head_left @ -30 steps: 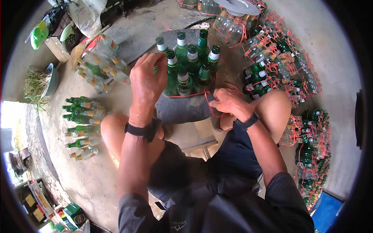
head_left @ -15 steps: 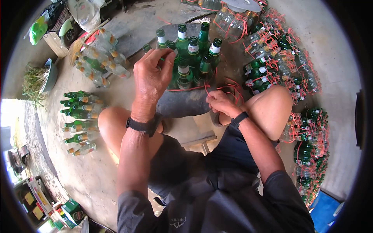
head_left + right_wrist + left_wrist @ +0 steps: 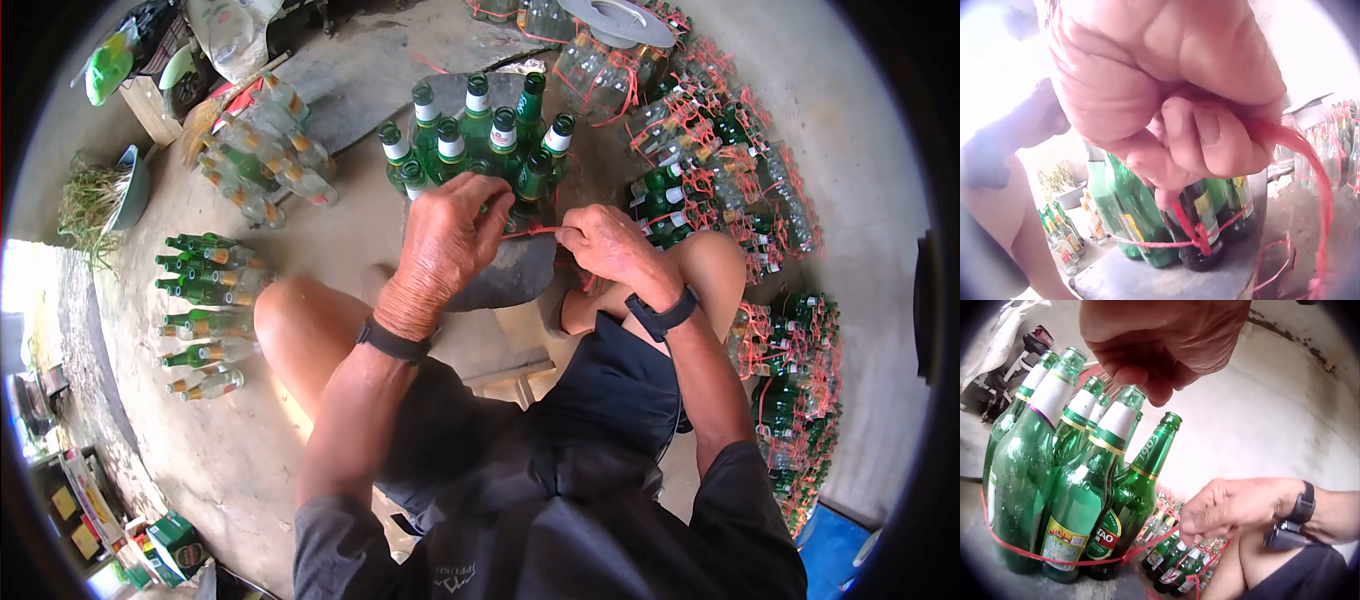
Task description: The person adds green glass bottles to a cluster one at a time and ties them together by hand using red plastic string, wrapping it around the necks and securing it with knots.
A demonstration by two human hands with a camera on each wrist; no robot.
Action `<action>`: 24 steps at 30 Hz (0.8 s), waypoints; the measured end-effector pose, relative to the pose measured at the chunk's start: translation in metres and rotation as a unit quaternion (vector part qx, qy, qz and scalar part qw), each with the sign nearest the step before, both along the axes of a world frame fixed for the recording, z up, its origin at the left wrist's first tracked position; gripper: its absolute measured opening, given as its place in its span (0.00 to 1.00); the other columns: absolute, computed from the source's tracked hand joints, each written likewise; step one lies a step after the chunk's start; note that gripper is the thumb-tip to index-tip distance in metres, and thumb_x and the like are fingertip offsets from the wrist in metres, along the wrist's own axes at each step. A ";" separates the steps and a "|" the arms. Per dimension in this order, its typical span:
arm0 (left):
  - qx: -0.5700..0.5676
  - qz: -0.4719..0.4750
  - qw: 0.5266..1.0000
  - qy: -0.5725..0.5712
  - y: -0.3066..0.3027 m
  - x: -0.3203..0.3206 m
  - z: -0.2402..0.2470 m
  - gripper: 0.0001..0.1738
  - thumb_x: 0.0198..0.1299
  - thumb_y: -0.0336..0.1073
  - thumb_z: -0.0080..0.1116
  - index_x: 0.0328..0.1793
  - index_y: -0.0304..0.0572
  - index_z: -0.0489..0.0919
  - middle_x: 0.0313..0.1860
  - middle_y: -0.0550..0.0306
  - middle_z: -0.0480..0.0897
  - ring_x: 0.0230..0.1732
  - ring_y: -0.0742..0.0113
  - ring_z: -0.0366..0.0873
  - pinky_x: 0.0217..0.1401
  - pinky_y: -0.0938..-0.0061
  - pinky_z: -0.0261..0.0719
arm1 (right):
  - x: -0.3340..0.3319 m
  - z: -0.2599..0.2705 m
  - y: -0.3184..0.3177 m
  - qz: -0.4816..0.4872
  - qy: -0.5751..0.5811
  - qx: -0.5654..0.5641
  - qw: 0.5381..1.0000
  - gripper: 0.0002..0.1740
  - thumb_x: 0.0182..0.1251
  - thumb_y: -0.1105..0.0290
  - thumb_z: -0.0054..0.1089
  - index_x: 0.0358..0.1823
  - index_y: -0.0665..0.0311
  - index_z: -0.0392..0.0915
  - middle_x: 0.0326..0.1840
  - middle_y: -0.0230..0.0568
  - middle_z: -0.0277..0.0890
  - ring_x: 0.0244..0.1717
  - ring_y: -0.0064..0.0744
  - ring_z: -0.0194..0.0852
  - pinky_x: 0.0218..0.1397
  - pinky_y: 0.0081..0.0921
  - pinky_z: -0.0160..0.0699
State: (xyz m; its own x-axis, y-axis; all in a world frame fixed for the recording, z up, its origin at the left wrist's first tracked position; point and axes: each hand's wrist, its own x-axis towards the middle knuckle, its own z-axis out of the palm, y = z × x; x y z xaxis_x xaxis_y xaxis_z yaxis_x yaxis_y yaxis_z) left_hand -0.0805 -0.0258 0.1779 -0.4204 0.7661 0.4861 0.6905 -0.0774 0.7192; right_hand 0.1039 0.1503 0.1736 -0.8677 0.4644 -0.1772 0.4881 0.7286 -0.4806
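Observation:
Several green glass bottles [image 3: 424, 128] stand upright in a tight cluster on a dark slab [image 3: 508, 280]. Red plastic twine [image 3: 1025, 551] runs around their lower bodies, with a knot at the front in the right wrist view. My right hand [image 3: 612, 245] pinches the twine beside the cluster and draws it out taut; a loose tail hangs from the fist. Over the near bottles hovers my left hand [image 3: 448, 245], fingers loosely curled, with no thing visible in them. In the left wrist view its fingertips [image 3: 1132, 375] overlap a bottle's mouth.
Bundles of bottles tied with red twine [image 3: 690, 190] line the right side. Loose clear bottles [image 3: 270, 150] and a group of green ones [image 3: 205, 270] stand to the left. A grey hat [image 3: 620, 22] lies on bottles at the back. My knees flank the slab.
My left hand has moved from the cluster's left side rightward and nearer, over the front bottles. My right hand has shifted slightly right, and the twine from the cluster now stretches taut to it.

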 end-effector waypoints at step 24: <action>-0.041 0.029 0.992 -0.120 0.049 0.044 -0.037 0.44 0.64 0.34 0.75 0.82 0.27 0.64 0.65 0.27 0.80 0.53 0.35 0.86 0.55 0.50 0.87 | -0.062 0.106 0.018 0.164 0.015 0.124 0.979 0.13 0.65 0.66 0.66 0.28 0.69 0.84 0.31 0.63 0.83 0.40 0.69 0.85 0.42 0.58 0.81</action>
State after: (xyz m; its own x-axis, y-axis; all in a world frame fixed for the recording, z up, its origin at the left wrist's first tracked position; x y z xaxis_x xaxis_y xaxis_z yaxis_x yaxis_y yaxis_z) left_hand -0.0362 0.0227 0.1410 -0.5608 0.7702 0.3039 0.5001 0.0226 0.8656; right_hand 0.0421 0.1679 0.2791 -0.9805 0.1849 -0.0669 0.1963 0.9396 -0.2804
